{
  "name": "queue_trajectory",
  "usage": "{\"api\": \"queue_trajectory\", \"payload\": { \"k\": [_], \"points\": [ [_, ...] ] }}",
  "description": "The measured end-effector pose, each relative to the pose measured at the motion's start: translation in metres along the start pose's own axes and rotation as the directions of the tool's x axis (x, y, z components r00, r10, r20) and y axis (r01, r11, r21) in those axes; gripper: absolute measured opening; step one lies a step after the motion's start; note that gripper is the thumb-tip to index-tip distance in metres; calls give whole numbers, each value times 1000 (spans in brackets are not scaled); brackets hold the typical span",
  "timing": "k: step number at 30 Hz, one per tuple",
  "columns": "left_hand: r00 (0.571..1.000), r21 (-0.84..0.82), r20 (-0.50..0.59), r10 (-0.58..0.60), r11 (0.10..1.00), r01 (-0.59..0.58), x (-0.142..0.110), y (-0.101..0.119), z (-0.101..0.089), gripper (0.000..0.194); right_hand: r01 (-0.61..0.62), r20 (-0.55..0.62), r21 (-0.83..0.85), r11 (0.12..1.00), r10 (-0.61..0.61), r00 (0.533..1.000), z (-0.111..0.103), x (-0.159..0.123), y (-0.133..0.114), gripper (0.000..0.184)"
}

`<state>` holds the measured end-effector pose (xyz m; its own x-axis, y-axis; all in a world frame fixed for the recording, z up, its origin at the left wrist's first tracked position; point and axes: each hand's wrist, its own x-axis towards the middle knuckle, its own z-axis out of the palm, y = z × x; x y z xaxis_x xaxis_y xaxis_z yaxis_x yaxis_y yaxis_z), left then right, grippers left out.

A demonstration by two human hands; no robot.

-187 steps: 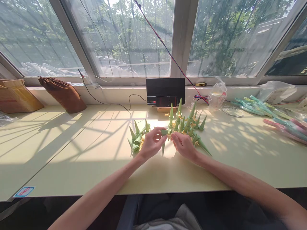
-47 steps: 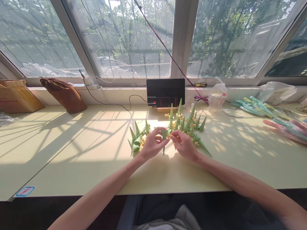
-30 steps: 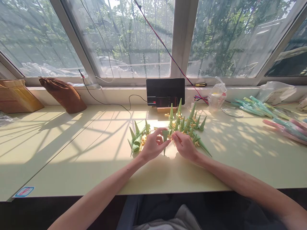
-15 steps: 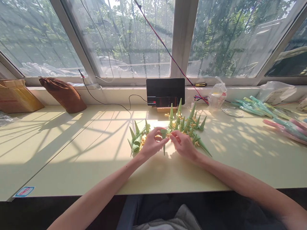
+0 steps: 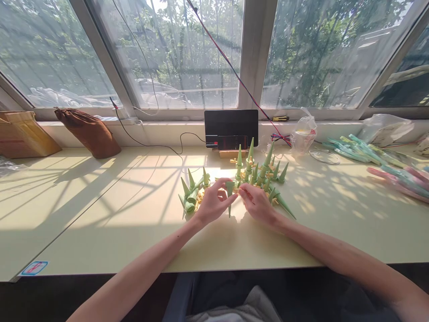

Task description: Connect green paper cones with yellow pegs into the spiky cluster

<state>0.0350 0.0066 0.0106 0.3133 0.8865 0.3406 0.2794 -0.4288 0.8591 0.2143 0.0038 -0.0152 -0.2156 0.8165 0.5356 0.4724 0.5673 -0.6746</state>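
Between the thumb and fingers of my left hand (image 5: 214,200) is a green cone-shaped piece (image 5: 229,192), its narrow tip pointing down and its wide end up. Close by on the right, the fingertips of my right hand (image 5: 256,201) are pinched together beside the cone; whatever they hold is too small to make out. Behind the right hand stands a cluster of green cones (image 5: 268,157) with small yellow parts among them. More green cones (image 5: 189,203), some upright and some lying, are left of my left hand.
A black tablet (image 5: 231,123) leans on a small stand at the back. Brown drawstring bag (image 5: 89,134) and cardboard box (image 5: 28,134) are at left. A plastic-wrapped cup (image 5: 303,136) and wrapped green and pink bundles (image 5: 402,176) lie at right. The table's front edge runs before me.
My hands stay almost in place. The green cone has turned or shifted slightly in my left hand, and my right fingertips have moved a little.
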Motion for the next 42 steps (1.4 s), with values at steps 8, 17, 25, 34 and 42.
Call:
{"api": "queue_trajectory", "payload": {
  "k": [8,17,25,34,42],
  "points": [
    [997,102,-18,77,992,-74,0,-2,1,37,-59,46,70,996,56,997,-1,0,-1,32],
    [996,131,-29,88,988,-83,0,-2,0,36,-215,146,240,947,184,972,-6,0,-11,32],
    [996,148,-34,85,986,-79,0,-2,1,36,-301,226,397,867,226,948,-5,1,-8,30],
    [997,153,-36,74,986,-68,0,-2,1,36,-354,282,527,773,234,930,-5,4,-7,32],
    [996,146,-39,74,987,-68,0,-3,1,36,-393,321,566,724,246,915,-5,5,-5,35]
  ]
}}
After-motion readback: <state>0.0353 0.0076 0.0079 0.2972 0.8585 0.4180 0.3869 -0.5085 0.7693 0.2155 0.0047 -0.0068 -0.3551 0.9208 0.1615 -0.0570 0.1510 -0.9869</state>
